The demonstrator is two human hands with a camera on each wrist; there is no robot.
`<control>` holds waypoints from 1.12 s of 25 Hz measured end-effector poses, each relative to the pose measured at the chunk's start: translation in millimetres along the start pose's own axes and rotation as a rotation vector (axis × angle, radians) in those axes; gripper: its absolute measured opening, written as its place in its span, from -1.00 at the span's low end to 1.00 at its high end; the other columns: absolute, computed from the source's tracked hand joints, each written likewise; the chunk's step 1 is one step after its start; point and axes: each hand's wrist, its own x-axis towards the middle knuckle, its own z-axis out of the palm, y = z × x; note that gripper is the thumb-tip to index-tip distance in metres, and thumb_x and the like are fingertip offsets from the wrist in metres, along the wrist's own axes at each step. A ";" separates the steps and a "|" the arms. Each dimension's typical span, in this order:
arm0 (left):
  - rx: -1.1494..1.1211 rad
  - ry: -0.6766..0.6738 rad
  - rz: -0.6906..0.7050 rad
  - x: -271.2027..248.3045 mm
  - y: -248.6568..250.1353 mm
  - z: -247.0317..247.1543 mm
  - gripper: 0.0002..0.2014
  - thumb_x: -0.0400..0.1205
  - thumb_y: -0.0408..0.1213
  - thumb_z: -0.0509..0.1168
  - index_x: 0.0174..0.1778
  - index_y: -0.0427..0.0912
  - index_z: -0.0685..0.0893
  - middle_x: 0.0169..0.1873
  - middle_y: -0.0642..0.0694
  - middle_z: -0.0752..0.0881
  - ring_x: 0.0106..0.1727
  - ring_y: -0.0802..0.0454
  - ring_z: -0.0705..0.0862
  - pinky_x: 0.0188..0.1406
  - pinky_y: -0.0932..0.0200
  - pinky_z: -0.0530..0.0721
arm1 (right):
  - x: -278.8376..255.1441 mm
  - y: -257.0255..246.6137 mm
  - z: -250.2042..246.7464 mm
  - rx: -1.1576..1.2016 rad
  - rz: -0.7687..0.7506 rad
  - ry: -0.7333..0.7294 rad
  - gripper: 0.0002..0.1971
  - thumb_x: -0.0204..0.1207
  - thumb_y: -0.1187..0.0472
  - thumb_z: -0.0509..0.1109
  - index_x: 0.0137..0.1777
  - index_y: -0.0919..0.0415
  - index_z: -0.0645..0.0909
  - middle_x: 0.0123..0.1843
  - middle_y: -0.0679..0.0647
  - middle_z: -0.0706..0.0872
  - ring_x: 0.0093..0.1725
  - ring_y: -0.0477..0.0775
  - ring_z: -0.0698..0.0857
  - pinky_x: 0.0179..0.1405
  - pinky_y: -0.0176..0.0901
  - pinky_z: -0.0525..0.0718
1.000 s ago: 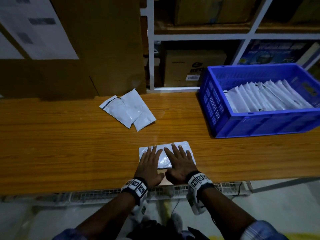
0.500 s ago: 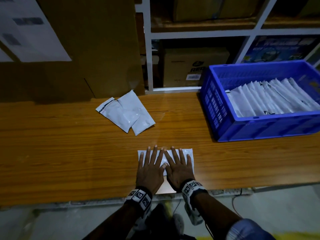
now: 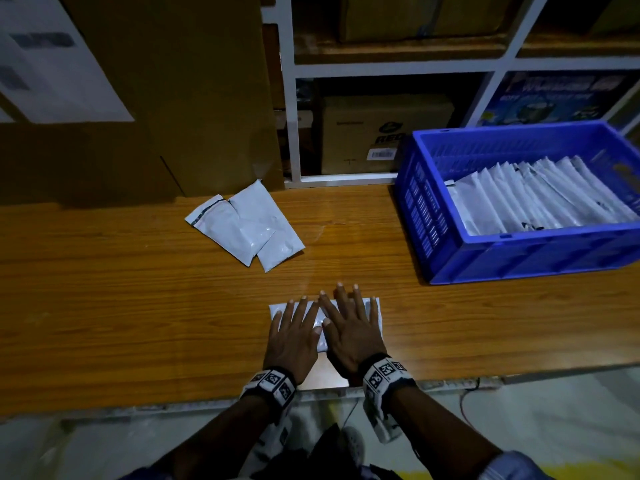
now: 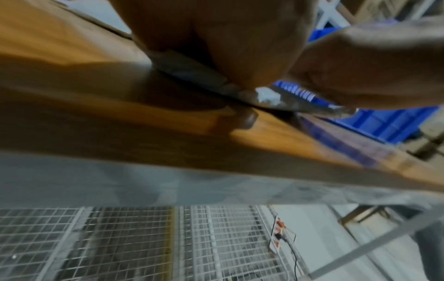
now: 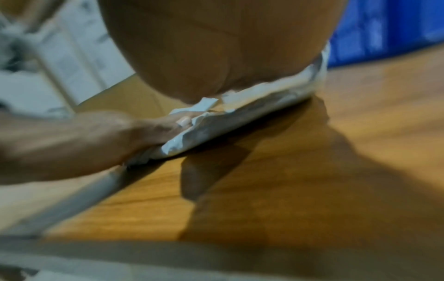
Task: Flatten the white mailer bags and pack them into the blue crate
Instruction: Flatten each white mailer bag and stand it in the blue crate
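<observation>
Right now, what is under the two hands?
One white mailer bag lies flat on the wooden table, pressed by the left hand and right hand. Its middle is covered by them.

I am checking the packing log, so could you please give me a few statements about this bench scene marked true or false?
1. Both the left hand and the right hand press flat on one mailer bag. True.
2. The blue crate is empty. False: a row of white bags stands in it.
3. Two loose mailer bags lie overlapping on the table. True.
4. The crate sits left of the hands. False: it sits to their right.
</observation>
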 end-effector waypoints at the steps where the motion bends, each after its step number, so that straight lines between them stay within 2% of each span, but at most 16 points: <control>1: 0.010 0.007 -0.007 -0.6 -0.1 1.4 -0.29 0.64 0.12 -0.55 0.77 0.10 -0.12 0.77 0.03 -0.15 0.77 -0.02 -0.22 0.73 -0.08 -0.23 | -0.2 0.0 -0.1 -0.013 -0.007 0.010 -0.47 0.76 -0.15 -0.26 0.68 -0.31 -0.32 0.70 -0.15 -0.46 0.66 0.07 -0.52 0.60 0.24 -0.47; 5: 0.019 0.082 -0.010 -1.5 0.4 8.9 -0.41 0.77 0.08 -0.32 0.77 0.09 -0.03 0.77 -0.02 -0.08 0.77 -0.06 -0.12 0.69 -0.14 -0.17 | -3.4 5.8 13.2 0.004 0.013 -0.060 -0.47 0.74 -0.14 -0.31 0.65 -0.34 -0.43 0.70 -0.14 -0.47 0.67 0.06 -0.48 0.63 0.24 -0.40; 8: 0.042 0.098 0.003 0.0 -1.5 12.7 -0.41 0.77 0.06 -0.24 0.77 0.07 -0.02 0.77 -0.04 -0.07 0.78 -0.10 -0.10 0.69 -0.17 -0.14 | -1.7 6.9 18.4 -0.003 0.019 -0.059 -0.47 0.74 -0.15 -0.33 0.65 -0.33 -0.42 0.71 -0.14 -0.46 0.67 0.05 -0.49 0.64 0.25 -0.38; 10: 0.017 0.120 -0.002 -1.8 0.7 12.0 -0.42 0.78 0.06 -0.18 0.76 0.05 0.08 0.76 -0.05 0.01 0.77 -0.15 0.02 0.68 -0.21 -0.07 | -0.3 5.5 18.4 -0.002 0.025 -0.074 -0.47 0.74 -0.15 -0.32 0.65 -0.33 -0.42 0.71 -0.14 -0.46 0.66 0.06 -0.50 0.63 0.25 -0.39; 12: -0.011 0.161 -0.017 -5.7 5.4 13.9 -0.43 0.79 0.08 -0.14 0.76 0.05 0.13 0.75 -0.07 0.06 0.77 -0.17 0.05 0.69 -0.26 -0.02 | 0.7 7.1 18.8 -0.013 0.028 -0.088 -0.44 0.72 -0.12 -0.29 0.64 -0.33 -0.44 0.70 -0.11 -0.48 0.67 0.08 -0.49 0.62 0.25 -0.41; 15: -0.017 0.189 -0.022 -11.9 15.6 19.9 -0.41 0.79 0.03 -0.13 0.78 0.03 0.04 0.77 -0.10 0.04 0.77 -0.20 -0.04 0.67 -0.36 0.07 | 5.3 11.0 18.6 -0.021 0.019 -0.135 -0.39 0.65 -0.10 -0.30 0.60 -0.33 -0.53 0.68 -0.09 -0.52 0.66 0.11 -0.51 0.60 0.27 -0.44; 17: -0.015 0.183 -0.030 -15.0 16.9 24.3 -0.39 0.78 0.02 -0.15 0.78 0.06 -0.10 0.78 -0.07 -0.03 0.77 -0.22 -0.11 0.66 -0.35 0.02 | 8.7 13.4 17.0 -0.012 0.011 -0.198 -0.37 0.68 -0.04 -0.23 0.59 -0.32 -0.55 0.67 -0.07 -0.56 0.64 0.13 -0.55 0.60 0.31 -0.43; 18: -0.007 0.181 -0.035 -14.4 15.4 26.2 -0.39 0.78 0.04 -0.17 0.78 0.08 -0.13 0.78 -0.05 -0.06 0.77 -0.21 -0.13 0.67 -0.33 -0.03 | 8.8 15.0 14.5 -0.010 -0.004 -0.214 -0.38 0.72 -0.01 -0.19 0.63 -0.30 -0.49 0.67 -0.06 -0.54 0.65 0.14 -0.54 0.60 0.32 -0.41; 19: -0.012 0.176 -0.036 -12.8 13.8 27.2 -0.40 0.79 0.06 -0.17 0.78 0.10 -0.11 0.78 -0.03 -0.06 0.77 -0.20 -0.12 0.67 -0.30 -0.07 | 7.6 16.2 10.8 0.033 -0.015 -0.208 -0.41 0.75 -0.02 -0.19 0.66 -0.27 -0.41 0.68 -0.06 -0.51 0.66 0.14 -0.51 0.61 0.30 -0.40; 21: -0.035 0.175 -0.030 -9.8 11.1 27.5 -0.42 0.80 0.07 -0.15 0.78 0.11 0.00 0.77 -0.02 0.03 0.77 -0.17 -0.01 0.66 -0.27 -0.05 | 1.9 14.4 3.3 0.150 -0.001 -0.106 -0.47 0.77 -0.10 -0.25 0.70 -0.28 -0.28 0.70 -0.10 -0.44 0.67 0.10 -0.48 0.62 0.20 -0.44; 23: -0.038 0.166 -0.037 -6.8 8.7 27.3 -0.44 0.79 0.07 -0.12 0.76 0.12 0.11 0.75 -0.01 0.13 0.76 -0.15 0.10 0.66 -0.26 -0.01 | -6.3 12.4 2.8 0.091 -0.007 0.018 -0.47 0.77 -0.12 -0.23 0.71 -0.27 -0.23 0.71 -0.09 -0.42 0.67 0.09 -0.48 0.63 0.18 -0.45; 24: -0.035 0.165 -0.041 -6.4 8.2 27.9 -0.44 0.78 0.07 -0.12 0.75 0.13 0.13 0.74 0.00 0.14 0.75 -0.14 0.12 0.66 -0.25 -0.01 | -8.7 12.8 6.5 0.044 -0.016 0.028 -0.47 0.77 -0.11 -0.21 0.72 -0.26 -0.22 0.72 -0.08 -0.41 0.67 0.10 -0.48 0.64 0.20 -0.43; 28: -0.026 0.166 -0.027 -8.7 7.5 27.1 -0.42 0.78 0.07 -0.17 0.77 0.12 0.03 0.77 -0.01 0.03 0.78 -0.13 -0.07 0.68 -0.31 -0.04 | -10.1 16.4 23.3 -0.002 -0.002 -0.014 -0.44 0.75 -0.12 -0.23 0.70 -0.26 -0.30 0.74 -0.04 -0.39 0.68 0.10 -0.46 0.67 0.23 -0.32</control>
